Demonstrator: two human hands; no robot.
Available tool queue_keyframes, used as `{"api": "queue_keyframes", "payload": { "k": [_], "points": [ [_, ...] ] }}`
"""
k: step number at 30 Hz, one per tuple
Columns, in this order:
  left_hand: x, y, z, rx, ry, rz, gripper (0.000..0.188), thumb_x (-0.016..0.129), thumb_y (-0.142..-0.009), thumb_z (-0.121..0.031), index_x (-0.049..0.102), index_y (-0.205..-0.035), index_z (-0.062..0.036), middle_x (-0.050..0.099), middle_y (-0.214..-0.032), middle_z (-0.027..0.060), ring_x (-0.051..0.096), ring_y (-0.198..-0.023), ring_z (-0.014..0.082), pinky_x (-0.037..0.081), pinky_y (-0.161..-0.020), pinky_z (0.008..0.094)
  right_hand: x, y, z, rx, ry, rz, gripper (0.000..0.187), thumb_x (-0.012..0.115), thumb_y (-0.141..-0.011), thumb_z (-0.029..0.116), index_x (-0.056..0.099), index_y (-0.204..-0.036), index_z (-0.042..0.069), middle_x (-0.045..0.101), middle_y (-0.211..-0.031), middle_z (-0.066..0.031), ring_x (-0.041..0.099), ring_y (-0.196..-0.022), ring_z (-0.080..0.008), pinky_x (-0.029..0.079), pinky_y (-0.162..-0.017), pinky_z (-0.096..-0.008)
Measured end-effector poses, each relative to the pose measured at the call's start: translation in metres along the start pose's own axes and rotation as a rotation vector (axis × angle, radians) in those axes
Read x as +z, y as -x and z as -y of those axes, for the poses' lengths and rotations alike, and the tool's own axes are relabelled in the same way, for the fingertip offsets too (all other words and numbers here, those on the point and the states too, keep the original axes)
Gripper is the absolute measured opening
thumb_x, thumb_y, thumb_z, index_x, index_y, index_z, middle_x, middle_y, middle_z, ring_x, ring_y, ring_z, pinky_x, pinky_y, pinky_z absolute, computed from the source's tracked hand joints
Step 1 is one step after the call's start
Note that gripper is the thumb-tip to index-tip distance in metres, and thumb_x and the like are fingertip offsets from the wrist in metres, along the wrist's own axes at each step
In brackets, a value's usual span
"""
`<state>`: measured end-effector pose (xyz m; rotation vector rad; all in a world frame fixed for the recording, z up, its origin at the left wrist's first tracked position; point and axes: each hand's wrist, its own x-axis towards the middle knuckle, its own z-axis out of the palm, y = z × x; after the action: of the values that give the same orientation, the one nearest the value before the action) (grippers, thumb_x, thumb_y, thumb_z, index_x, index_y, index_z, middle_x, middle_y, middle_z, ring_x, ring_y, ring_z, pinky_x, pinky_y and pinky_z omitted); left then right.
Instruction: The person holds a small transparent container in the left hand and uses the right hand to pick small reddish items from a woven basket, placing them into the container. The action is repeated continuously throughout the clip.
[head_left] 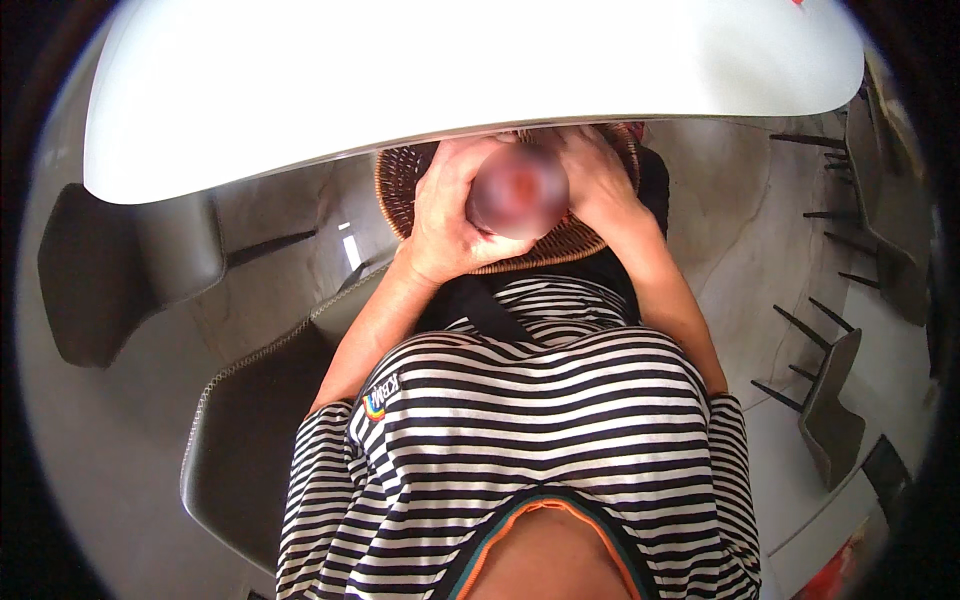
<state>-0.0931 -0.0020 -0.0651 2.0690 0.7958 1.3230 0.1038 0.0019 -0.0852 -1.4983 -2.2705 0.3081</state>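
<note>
A round thing (pixel 518 192), smeared by blur, shows a dark purplish rim and a pinkish-red middle; its kind cannot be made out. My left hand (pixel 447 212) curls around its left side, thumb along the near edge. Against the right side, my right hand (pixel 601 180) is bent inward, its fingertips partly hidden by the round thing and the table edge. Beneath both hands lies a brown wicker basket (pixel 397 190) on my lap. Its contents are mostly covered by my hands, and its far side goes under the table.
A white table (pixel 450 70) with a rounded front edge spans the top, just beyond my hands. Grey chairs stand to the left (pixel 130 265) and right (pixel 835 410). Another grey chair (pixel 260 440) is close by my left arm. The floor (pixel 725 210) is grey, marbled tile.
</note>
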Motion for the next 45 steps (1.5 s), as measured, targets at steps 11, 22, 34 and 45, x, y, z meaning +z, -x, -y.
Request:
{"api": "queue_keyframes", "payload": {
  "k": [11, 22, 34, 45],
  "points": [
    [-0.005, -0.002, -0.002, 0.008, -0.082, 0.026, 0.079, 0.09, -0.061, -0.029, 0.047, -0.123, -0.0036, 0.06, -0.111, 0.0159, 0.059, -0.102, 0.0274, 0.047, -0.089, 0.0396, 0.013, 0.008, 0.002, -0.012, -0.153, -0.033, 0.026, 0.056, -0.078, 0.008, 0.061, -0.102, 0.0, 0.059, -0.111, -0.0183, 0.055, -0.109, -0.0356, 0.047, -0.092, -0.0421],
    [0.011, -0.014, -0.006, 0.016, -0.03, 0.034, 0.078, 0.091, -0.06, -0.028, 0.049, -0.122, -0.0048, 0.061, -0.11, 0.0134, 0.059, -0.101, 0.0269, 0.047, -0.089, 0.0382, -0.001, 0.041, -0.001, -0.077, -0.141, 0.051, 0.019, 0.058, -0.076, 0.01, 0.064, -0.092, 0.002, 0.059, -0.097, -0.0127, 0.06, -0.093, -0.0294, 0.053, -0.077, -0.0398],
    [0.01, -0.014, -0.007, 0.007, -0.038, 0.073, 0.076, 0.091, -0.061, -0.028, 0.05, -0.122, -0.0058, 0.061, -0.111, 0.0131, 0.06, -0.102, 0.027, 0.047, -0.089, 0.0371, -0.007, 0.052, -0.015, -0.111, -0.001, 0.113, 0.012, 0.06, -0.072, 0.009, 0.066, -0.08, 0.003, 0.061, -0.081, -0.0125, 0.063, -0.079, -0.0303, 0.053, -0.07, -0.0401],
    [0.006, -0.013, -0.009, 0.0, -0.042, 0.026, 0.073, 0.089, -0.059, -0.026, 0.052, -0.119, -0.0065, 0.062, -0.108, 0.0117, 0.061, -0.095, 0.029, 0.051, -0.082, 0.0383, -0.137, -0.007, 0.069, -0.098, -0.487, -0.229, 0.021, 0.075, -0.07, -0.002, 0.072, -0.09, 0.005, 0.067, -0.083, -0.0082, 0.065, -0.072, -0.0185, 0.053, -0.063, -0.0274]
  ]
}}
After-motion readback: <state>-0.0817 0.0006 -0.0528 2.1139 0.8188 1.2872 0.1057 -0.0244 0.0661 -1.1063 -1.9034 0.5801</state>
